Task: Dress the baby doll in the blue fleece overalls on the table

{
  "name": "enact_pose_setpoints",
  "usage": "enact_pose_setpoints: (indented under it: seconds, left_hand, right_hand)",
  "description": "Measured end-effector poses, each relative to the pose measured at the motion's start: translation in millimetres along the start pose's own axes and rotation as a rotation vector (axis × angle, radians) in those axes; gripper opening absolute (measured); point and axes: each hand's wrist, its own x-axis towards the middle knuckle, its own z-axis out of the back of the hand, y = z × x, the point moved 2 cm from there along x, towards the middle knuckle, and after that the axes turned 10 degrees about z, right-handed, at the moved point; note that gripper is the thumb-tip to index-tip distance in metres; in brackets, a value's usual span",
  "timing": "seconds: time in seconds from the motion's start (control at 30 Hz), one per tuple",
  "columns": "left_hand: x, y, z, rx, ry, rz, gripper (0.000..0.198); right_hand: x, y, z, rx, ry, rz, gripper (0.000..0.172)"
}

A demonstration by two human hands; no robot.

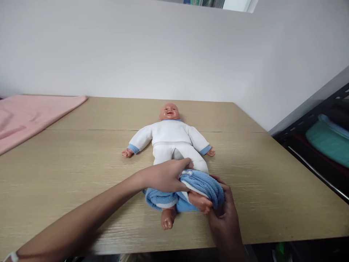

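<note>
A baby doll (171, 133) in a white top and white leggings with blue cuffs lies on its back, feet toward me. Blue fleecy trousers (203, 182) are bunched around its lower legs, and both bare feet poke out. My left hand (169, 175) reaches across the legs, its fingers and thumb closed on the bunched edge at the leg on the right. From the right, my right hand (225, 214) grips the outer side of that same bunched leg, beside the foot. Some of its fingers are hidden behind the cloth.
The doll lies on a wooden table (81, 163) against a white wall (136, 51). A pink cloth (32, 112) is spread at the left. On the right, a dark rack (302, 153) holds a folded teal cloth (327, 140).
</note>
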Motion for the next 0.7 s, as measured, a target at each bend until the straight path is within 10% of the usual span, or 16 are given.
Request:
enact_pose_setpoints:
  seconds: [0.33, 0.7]
  left_hand:
    - [2.4, -0.2, 13.1, 0.1, 0.054, -0.132, 0.016]
    - [-7.3, 3.8, 12.6, 0.176, -0.002, -0.053, 0.044]
  right_hand:
    - [45.9, 1.4, 12.5, 0.093, 0.3, -0.183, 0.03]
    - [63.4, -1.1, 36.5, 0.223, 0.583, -0.265, 0.055]
